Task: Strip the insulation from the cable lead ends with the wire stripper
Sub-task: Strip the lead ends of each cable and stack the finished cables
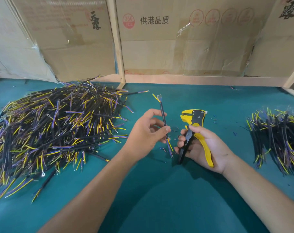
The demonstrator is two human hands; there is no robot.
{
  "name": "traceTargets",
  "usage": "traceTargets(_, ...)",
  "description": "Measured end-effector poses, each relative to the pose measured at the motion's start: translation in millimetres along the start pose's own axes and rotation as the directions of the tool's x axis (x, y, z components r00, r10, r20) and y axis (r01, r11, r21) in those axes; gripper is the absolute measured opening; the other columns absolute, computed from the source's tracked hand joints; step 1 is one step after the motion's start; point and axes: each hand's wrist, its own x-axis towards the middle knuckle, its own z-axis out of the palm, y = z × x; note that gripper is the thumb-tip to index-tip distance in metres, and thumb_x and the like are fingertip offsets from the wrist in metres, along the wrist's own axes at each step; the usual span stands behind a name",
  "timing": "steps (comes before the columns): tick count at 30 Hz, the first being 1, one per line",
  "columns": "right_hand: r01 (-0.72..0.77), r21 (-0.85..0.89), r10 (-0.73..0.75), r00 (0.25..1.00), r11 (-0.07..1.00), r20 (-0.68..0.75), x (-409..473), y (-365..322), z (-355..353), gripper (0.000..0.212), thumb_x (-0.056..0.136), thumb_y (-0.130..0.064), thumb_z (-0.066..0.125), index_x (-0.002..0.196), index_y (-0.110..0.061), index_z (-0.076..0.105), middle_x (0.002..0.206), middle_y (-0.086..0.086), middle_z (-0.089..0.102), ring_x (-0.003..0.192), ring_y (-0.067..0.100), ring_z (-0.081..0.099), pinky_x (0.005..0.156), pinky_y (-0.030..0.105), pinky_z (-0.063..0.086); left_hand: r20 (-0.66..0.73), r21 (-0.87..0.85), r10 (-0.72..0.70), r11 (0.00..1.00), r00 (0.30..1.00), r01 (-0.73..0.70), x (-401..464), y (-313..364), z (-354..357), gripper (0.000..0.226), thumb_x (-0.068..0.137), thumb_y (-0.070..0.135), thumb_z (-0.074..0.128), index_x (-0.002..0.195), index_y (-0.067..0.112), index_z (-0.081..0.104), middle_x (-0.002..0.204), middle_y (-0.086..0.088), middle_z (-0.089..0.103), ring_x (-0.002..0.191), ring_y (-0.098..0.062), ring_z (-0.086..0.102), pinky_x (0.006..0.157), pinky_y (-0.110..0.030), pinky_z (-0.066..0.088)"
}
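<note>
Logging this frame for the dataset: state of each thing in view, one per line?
Cable: upright, pinched in the left hand.
Wire stripper: jaws open, gripped by the right hand, not on the cable.
Big cable pile: heaped, left.
Small cable pile: heaped, right.

Both bare forearms reach forward, hands close together. The left hand (146, 130) pinches with thumb and fingertips, other fingers loosely curled. The right hand (205, 147) lies palm-up, fingers curled
</note>
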Motion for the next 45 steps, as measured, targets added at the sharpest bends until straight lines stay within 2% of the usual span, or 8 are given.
traceTargets(5,-0.009,0.004,0.009,1.000,1.000,0.013,0,0,-3,0.024,0.093,-0.031,0.057,0.089,-0.007,0.059,0.077,0.010,0.050,0.069,0.026,0.053,0.080,0.047,0.058,0.048,0.107,0.035,0.994,0.998,-0.040,-3,-2,1,0.031,0.080,0.028,0.073,0.107,0.037,0.060,0.080,0.004,0.067,0.061,-0.023,0.065,0.075,-0.061,0.056)
traceTargets(11,-0.009,0.011,0.009,1.000,1.000,0.016,1,0,-3,0.024,0.093,-0.031,0.057,0.090,-0.007,0.059,0.076,0.010,0.051,0.068,0.026,0.053,0.080,0.047,0.057,0.044,0.148,0.042,0.988,0.998,-0.048,-4,-1,2,0.032,0.083,0.024,0.069,0.110,0.037,0.056,0.080,0.005,0.066,0.063,-0.025,0.068,0.072,-0.048,0.058)
traceTargets(17,-0.007,0.009,0.007,1.000,1.000,0.003,-2,1,-1,0.024,0.092,-0.030,0.058,0.090,-0.007,0.059,0.077,0.011,0.052,0.068,0.027,0.053,0.077,0.047,0.059,0.004,0.034,0.056,0.998,0.998,-0.056,-8,5,11,0.010,0.097,0.023,0.053,0.101,0.014,0.055,0.062,-0.002,0.059,0.052,-0.024,0.062,0.054,-0.033,0.053)
traceTargets(22,-0.010,0.010,0.010,1.000,1.000,-0.004,-3,0,2,0.023,0.093,-0.030,0.056,0.090,-0.007,0.057,0.077,0.011,0.052,0.068,0.026,0.053,0.079,0.046,0.059,-0.021,0.047,0.089,0.995,0.996,-0.088,-7,11,10,0.007,0.100,0.018,0.054,0.095,0.018,0.059,0.069,0.005,0.062,0.044,-0.013,0.046,0.044,-0.018,0.038)
traceTargets(25,-0.011,0.004,0.011,1.000,1.000,-0.006,-3,0,3,0.023,0.093,-0.030,0.055,0.090,-0.007,0.057,0.076,0.010,0.052,0.069,0.026,0.053,0.080,0.045,0.059,-0.015,0.030,0.103,0.994,0.995,-0.102,-6,13,10,0.012,0.099,0.031,0.051,0.091,0.029,0.061,0.065,0.003,0.059,0.048,-0.010,0.035,0.048,-0.017,0.032)
traceTargets(29,-0.001,0.003,0.001,1.000,1.000,-0.010,-3,-1,2,0.024,0.092,-0.030,0.057,0.091,-0.006,0.058,0.075,0.010,0.052,0.068,0.026,0.053,0.083,0.047,0.059,0.044,0.053,0.134,0.989,0.990,-0.136,-6,13,6,0.013,0.101,0.030,0.047,0.105,0.032,0.060,0.066,0.005,0.058,0.046,-0.009,0.028,0.045,-0.017,0.028)
traceTargets(40,-0.005,0.000,0.005,1.000,1.000,0.006,-1,1,-1,0.025,0.092,-0.030,0.058,0.092,-0.005,0.059,0.079,0.012,0.052,0.070,0.028,0.054,0.083,0.048,0.058,0.074,0.093,0.156,0.982,0.985,-0.163,-10,12,6,0.013,0.103,0.021,0.045,0.110,0.028,0.054,0.081,0.006,0.062,0.054,-0.015,0.035,0.055,-0.028,0.036)
traceTargets(45,-0.006,0.003,0.006,1.000,1.000,0.014,-1,1,-2,0.025,0.091,-0.030,0.059,0.091,-0.005,0.060,0.078,0.012,0.053,0.069,0.027,0.054,0.082,0.048,0.058,0.070,0.186,0.179,0.964,0.981,-0.189,-10,12,4,0.021,0.104,0.018,0.042,0.110,0.032,0.056,0.081,0.010,0.059,0.056,-0.011,0.033,0.055,-0.024,0.033)
